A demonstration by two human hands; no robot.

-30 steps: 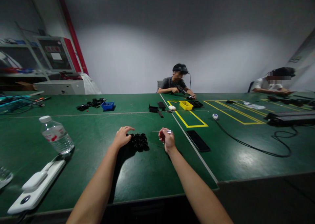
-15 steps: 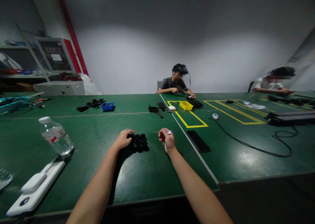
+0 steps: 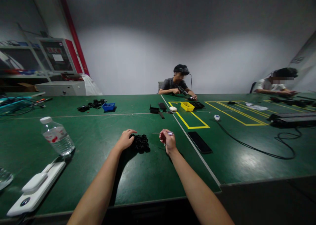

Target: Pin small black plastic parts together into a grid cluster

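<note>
A small heap of black parts (image 3: 141, 143) lies on the green table (image 3: 153, 172) in front of me. My left hand (image 3: 126, 138) rests at the heap's left edge, fingers curled onto the parts. To the right of the heap, my right hand (image 3: 167, 140) is closed round a thin screwdriver (image 3: 160, 133) with a clear and red handle. Its metal shaft points left, just above the table.
A water bottle (image 3: 57, 136) and a white device (image 3: 34, 188) lie at the near left. A black phone (image 3: 201, 142) sits to the right of my right hand. Farther off are a blue bin (image 3: 109, 106), a yellow bin (image 3: 187, 106), cables and two seated people.
My left hand has moved right from beside the heap onto the black parts, its fingers curling over them. The right hand with the screwdriver has stayed put.
</note>
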